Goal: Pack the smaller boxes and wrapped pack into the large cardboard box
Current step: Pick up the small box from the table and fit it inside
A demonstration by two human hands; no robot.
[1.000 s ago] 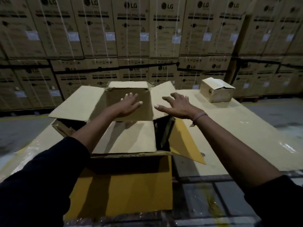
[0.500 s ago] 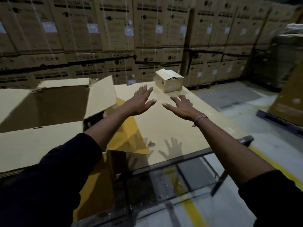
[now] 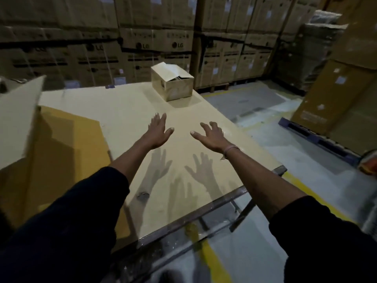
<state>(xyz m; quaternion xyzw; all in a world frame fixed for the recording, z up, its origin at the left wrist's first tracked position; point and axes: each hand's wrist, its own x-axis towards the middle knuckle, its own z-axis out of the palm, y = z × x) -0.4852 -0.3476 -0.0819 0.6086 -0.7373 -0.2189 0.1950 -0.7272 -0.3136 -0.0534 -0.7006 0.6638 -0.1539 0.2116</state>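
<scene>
A small cardboard box [image 3: 173,82] with a loose top flap stands at the far end of the cardboard-covered table [image 3: 126,111]. Both my hands hover over the table, short of that box, fingers spread and holding nothing: my left hand [image 3: 158,131] and my right hand [image 3: 210,134], which has a pink band at the wrist. The large cardboard box [image 3: 18,127] is at the left edge of the view, one flap raised; its inside is out of sight. No wrapped pack is visible.
Stacked LG cartons [image 3: 142,43] wall the back. The table's metal edge [image 3: 204,213] runs diagonally near me. On the floor to the right are a blue pallet [image 3: 318,137] carrying a big carton [image 3: 336,94] and yellow floor lines.
My view has swung right, away from the large box. Both hands left its opening and now reach over the table toward the small box, which appears closer.
</scene>
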